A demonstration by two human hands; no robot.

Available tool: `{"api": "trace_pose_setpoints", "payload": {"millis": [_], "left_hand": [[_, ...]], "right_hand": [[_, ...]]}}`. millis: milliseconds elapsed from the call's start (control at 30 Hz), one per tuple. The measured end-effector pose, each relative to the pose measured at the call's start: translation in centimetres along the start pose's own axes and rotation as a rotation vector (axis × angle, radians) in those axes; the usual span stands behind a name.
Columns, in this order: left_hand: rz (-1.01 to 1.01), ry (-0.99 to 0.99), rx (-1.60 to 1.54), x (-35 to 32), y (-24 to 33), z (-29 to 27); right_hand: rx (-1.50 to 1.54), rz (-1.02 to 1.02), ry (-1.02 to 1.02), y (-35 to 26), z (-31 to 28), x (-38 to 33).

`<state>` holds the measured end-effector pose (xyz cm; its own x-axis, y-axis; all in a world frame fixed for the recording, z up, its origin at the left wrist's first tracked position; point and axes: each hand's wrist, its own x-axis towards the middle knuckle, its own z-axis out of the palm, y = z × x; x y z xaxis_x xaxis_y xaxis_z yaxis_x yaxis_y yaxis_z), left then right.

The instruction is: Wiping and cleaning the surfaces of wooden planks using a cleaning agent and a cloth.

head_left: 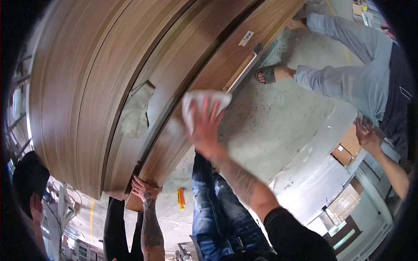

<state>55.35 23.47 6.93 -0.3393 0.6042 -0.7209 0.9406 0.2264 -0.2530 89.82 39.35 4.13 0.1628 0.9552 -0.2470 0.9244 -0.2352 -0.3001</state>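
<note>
My right hand [206, 126] presses a white cloth [221, 99] against the nearest wood-grain panel [174, 150]; fingers are spread over it and slightly blurred. Lower left, my left hand [146, 190] grips the near end of that panel, fingers laid over its edge. A crumpled off-white cloth [137, 113], possibly a glove, lies on the neighbouring wood-grain panel [163, 82], left of my right hand. A small label [246, 38] is stuck near the far end of the panel I touch.
More long wood-grain panels [82, 87] line the left. A co-worker in grey trousers [344, 82] stands at right, one hand [370, 137] hanging. Dark-trousered legs [114, 226] are beyond my left arm. On the concrete floor lie a yellow-orange object [181, 199] and a cardboard box [346, 148].
</note>
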Motion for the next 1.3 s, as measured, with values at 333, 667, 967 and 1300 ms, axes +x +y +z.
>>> {"api": "trace_pose_setpoints", "payload": {"millis": [333,667,967,1300], "left_hand": [[-0.011,-0.009,0.096,0.7,0.7,0.1],[-0.121,-0.092,0.132,0.3,1.9,-1.4],[0.147,0.188,-0.253,-2.7,7.1,-3.8],[0.528,0.416,-0.798,-2.2,32.1,-19.4]], "right_hand": [[-0.116,0.143,0.296,13.6,-8.0,21.2],[-0.032,-0.059,-0.197,1.7,-3.9,4.9],[-0.174,0.224,0.239,18.1,-10.4,24.8],[-0.092,0.135,-0.003,16.9,-10.6,23.3]]}}
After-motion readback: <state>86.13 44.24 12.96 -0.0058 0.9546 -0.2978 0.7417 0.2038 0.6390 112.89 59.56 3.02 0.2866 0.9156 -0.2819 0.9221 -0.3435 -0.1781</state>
